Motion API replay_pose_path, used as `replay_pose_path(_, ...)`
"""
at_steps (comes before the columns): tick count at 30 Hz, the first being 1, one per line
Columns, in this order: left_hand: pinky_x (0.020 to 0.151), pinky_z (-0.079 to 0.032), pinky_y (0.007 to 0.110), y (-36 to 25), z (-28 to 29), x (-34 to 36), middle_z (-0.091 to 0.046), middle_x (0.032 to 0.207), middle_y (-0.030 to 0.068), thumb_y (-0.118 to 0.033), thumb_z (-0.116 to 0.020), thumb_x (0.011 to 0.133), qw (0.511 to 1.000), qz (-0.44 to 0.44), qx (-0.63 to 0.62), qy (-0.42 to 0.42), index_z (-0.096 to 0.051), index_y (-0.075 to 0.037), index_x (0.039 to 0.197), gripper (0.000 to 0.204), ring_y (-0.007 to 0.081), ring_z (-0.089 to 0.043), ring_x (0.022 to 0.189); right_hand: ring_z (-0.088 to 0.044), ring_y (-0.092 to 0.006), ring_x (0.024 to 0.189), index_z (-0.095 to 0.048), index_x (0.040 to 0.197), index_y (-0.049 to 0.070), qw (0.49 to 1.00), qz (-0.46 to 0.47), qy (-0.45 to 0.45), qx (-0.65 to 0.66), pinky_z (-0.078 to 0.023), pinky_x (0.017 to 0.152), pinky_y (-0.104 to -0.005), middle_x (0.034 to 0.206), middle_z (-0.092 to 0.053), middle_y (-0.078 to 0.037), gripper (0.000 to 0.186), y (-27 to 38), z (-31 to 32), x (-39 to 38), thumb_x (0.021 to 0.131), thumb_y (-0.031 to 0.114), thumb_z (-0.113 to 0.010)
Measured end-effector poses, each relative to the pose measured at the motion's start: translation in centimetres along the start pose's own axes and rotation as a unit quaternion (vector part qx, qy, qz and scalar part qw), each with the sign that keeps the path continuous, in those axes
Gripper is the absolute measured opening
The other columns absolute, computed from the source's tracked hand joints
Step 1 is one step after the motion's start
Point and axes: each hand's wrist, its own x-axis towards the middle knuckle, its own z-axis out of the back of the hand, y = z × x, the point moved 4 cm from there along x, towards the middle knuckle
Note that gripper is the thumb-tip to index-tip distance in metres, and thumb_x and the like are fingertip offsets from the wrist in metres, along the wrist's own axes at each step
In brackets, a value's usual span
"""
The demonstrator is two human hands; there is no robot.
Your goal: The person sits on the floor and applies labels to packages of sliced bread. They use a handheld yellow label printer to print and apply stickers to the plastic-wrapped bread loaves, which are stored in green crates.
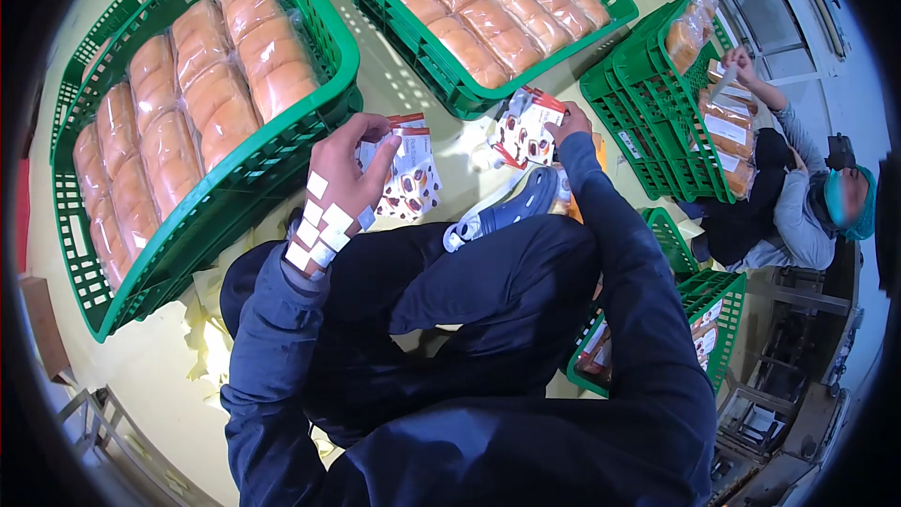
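Note:
My left hand [349,169] is closed on a flat printed packaging bag [413,174], white and red with pictures of dark-filled baked goods. Several small white stickers [314,230] cover the back of that hand and its wrist. To the right, my right hand [571,122] grips the edge of a similar printed bag [528,127], held over the floor. Its fingertips are partly hidden. Close by on the left, a green crate [267,155] holds rows of clear-wrapped bread rolls [202,84]. My legs are folded, with a blue clog [511,207] below the right-hand bag.
Another green crate [466,105] of wrapped rolls [502,14] stands ahead. Stacked green crates [638,103] with packaged loaves [727,127] are at the right, where a person in a green head covering [798,197] handles a package. Beside my right arm sits another green crate [723,319].

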Motion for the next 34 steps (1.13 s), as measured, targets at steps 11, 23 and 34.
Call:
replay_pose_path(11, 0.074, -0.049, 0.034, -0.3, -0.6, 0.1, -0.065, 0.083, 0.0172, -0.011, -0.062, 0.081, 0.999, 0.012, 0.017, 0.04, -0.059, 0.003, 0.092, 0.019, 0.0283, -0.065, 0.079, -0.057, -0.0252, 0.101, -0.053, 0.12, 0.0, 0.994, -0.07, 0.061, -0.054, -0.047, 0.087, -0.0321, 0.114, -0.056, -0.016, 0.077, -0.5, -2.3, 3.8, 0.055, 0.028, -0.085)
replay_pose_path(23, 0.081, -0.05, 0.032, -0.2, -0.9, 0.2, -0.067, 0.087, 0.0158, -0.011, -0.063, 0.081, 0.997, 0.026, 0.025, 0.065, -0.06, 0.004, 0.096, 0.021, 0.0248, -0.067, 0.087, -0.06, -0.0211, 0.081, -0.058, 0.086, 0.006, 0.997, 0.006, -0.058, -0.045, -0.05, 0.073, -0.0333, 0.09, -0.058, -0.009, 0.048, 1.7, -1.2, 2.4, 0.05, 0.018, -0.087)
replay_pose_path(34, 0.072, -0.05, 0.035, 0.1, -1.1, -0.1, -0.065, 0.081, 0.0181, -0.012, -0.065, 0.08, 1.0, 0.002, -0.001, 0.031, -0.06, 0.004, 0.091, 0.02, 0.0301, -0.065, 0.078, -0.065, -0.0226, 0.079, -0.04, 0.107, 0.007, 0.949, -0.057, 0.012, 0.308, -0.054, 0.061, -0.0319, 0.098, -0.061, -0.02, 0.052, -1.7, -0.9, 2.5, 0.068, -0.006, -0.071)
